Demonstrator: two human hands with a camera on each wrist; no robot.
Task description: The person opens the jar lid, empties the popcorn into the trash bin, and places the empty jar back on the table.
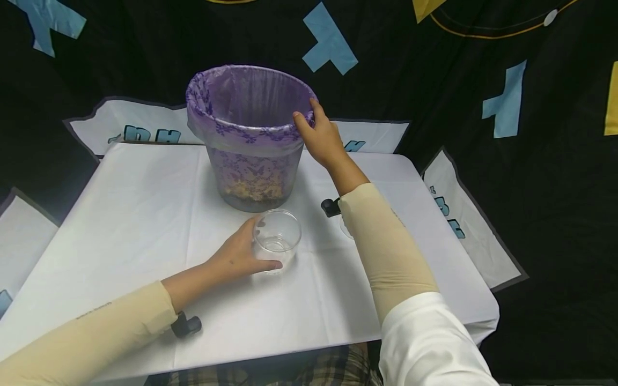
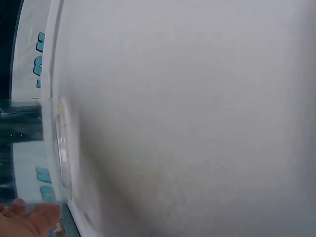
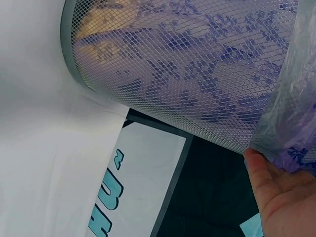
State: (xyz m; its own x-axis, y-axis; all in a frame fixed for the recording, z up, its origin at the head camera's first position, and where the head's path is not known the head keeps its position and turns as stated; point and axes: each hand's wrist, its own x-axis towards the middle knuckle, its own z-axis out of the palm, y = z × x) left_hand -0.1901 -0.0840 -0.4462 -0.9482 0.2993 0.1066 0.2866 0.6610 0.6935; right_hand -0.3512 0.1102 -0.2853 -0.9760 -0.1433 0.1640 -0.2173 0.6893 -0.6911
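Note:
A clear glass point(image 1: 285, 249) is held upright in my left hand point(image 1: 236, 252), whose thumb and fingers wrap round its side. In the left wrist view the glass point(image 2: 29, 148) is close to the white tabletop, and only part of it shows. Behind it stands a mesh waste bin point(image 1: 232, 177) lined with a purple-patterned plastic bag point(image 1: 203, 102) folded over the rim. My right hand point(image 1: 323, 136) grips the bin's right rim through the bag. Through the mesh, something yellowish point(image 1: 256, 190) shows at the bottom of the bin.
A white cloth covers the table point(image 1: 145, 214). Beside my right sleeve, a clear round rim point(image 1: 345, 228) is partly hidden on the table. Behind stands a black curtain point(image 1: 434, 107) with blue and yellow tape. White lettered sheets point(image 1: 473, 225) hang around the table's far edges.

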